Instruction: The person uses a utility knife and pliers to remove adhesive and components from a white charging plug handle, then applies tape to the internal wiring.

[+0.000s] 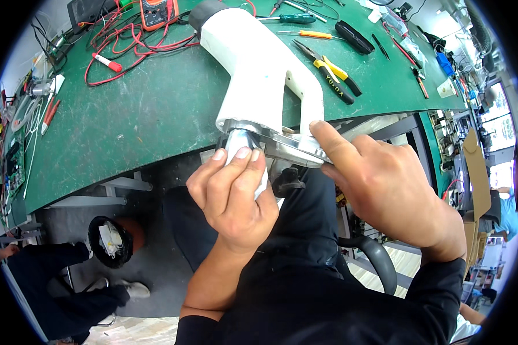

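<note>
A white plastic appliance housing [250,63] with a loop handle [312,98] and a dark grey end cap [206,12] lies over the table's near edge, its lower end toward me. A shiny metallic rim and a clear, tray-like part [296,150] show at that lower end. My left hand [236,198] is closed round a smooth white and silver piece [240,141], held up against the rim. The kind of piece is not clear. My right hand [380,178] grips the handle's lower end, index finger along it and thumb under the clear part.
On the green table [149,115] lie pliers [328,72], an orange-handled screwdriver [315,34], a green screwdriver [296,18], a black case [354,37], a red-capped marker [107,62] and an orange multimeter [158,12] with tangled leads. A bin [110,241] stands below; another person sits at left.
</note>
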{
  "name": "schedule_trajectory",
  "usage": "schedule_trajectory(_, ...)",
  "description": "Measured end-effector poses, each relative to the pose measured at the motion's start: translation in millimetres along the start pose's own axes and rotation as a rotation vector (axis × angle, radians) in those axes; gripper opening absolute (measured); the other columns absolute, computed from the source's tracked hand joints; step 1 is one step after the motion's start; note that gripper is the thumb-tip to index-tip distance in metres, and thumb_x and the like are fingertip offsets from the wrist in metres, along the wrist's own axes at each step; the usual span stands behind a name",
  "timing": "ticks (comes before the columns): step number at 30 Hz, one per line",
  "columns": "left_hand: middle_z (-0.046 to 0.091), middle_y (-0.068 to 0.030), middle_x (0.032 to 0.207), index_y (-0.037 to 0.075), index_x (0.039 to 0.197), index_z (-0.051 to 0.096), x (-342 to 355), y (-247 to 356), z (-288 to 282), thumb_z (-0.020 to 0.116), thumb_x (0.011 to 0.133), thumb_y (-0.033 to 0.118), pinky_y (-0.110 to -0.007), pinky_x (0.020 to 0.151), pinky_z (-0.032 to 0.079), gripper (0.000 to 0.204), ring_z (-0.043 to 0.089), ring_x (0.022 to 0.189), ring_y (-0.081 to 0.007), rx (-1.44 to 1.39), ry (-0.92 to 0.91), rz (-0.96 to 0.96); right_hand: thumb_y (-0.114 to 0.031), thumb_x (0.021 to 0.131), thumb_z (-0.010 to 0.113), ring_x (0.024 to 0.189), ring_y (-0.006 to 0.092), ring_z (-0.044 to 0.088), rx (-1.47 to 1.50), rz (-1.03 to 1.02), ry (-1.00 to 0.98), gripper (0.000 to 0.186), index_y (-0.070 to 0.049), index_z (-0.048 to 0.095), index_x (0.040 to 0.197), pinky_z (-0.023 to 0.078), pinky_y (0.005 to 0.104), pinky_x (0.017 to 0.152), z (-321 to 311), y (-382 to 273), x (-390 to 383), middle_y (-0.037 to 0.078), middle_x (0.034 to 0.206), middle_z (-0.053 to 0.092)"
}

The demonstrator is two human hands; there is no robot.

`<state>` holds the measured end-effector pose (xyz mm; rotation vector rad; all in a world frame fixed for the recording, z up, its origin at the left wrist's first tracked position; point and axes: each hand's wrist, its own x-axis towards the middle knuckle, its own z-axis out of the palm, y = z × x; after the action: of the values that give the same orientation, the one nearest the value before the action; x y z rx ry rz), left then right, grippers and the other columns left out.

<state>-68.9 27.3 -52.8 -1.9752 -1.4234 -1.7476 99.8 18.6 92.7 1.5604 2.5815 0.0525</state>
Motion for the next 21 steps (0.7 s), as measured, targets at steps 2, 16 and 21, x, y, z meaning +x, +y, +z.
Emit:
schedule_trajectory(2,0.067,-0.0063,0.101,0.005,0.098,0.070,-2,-1,-1,0.077,0.075,-0.007,-0.035,0.092,0.048,0.026,0.059,0.101,-0.0273,0.004,-0.015,0.001,-0.013,0.083,0.075,0.062,0.0273,0.063,0.005,-0.005,0.008,0.059,-0.004,0.053,0.136,0.049,0.0391,0.053,0,-1,2,0.010,0.072,0.059)
schedule_trajectory(16,0.067,-0.0066,0.105,0.006,0.101,0.071,-3,3,1,0.075,0.075,-0.007,-0.036,0.093,0.047,0.029,0.058,0.104,-0.0271,0.000,-0.007,-0.011,-0.013,0.085,0.074,0.064,0.0296,0.064,0.132,0.000,0.025,0.054,-0.004,0.053,0.134,0.049,0.0403,0.055,2,9,-2,0.011,0.073,0.061)
schedule_trajectory(21,0.067,-0.0074,0.106,0.005,0.101,0.071,-4,3,1,0.075,0.075,-0.005,-0.036,0.093,0.046,0.028,0.057,0.105,-0.0274,-0.037,-0.045,-0.004,-0.013,0.085,0.073,0.065,0.0309,0.064,0.068,0.035,0.012,0.054,-0.005,0.052,0.135,0.049,0.0415,0.055,4,7,-10,0.012,0.073,0.061)
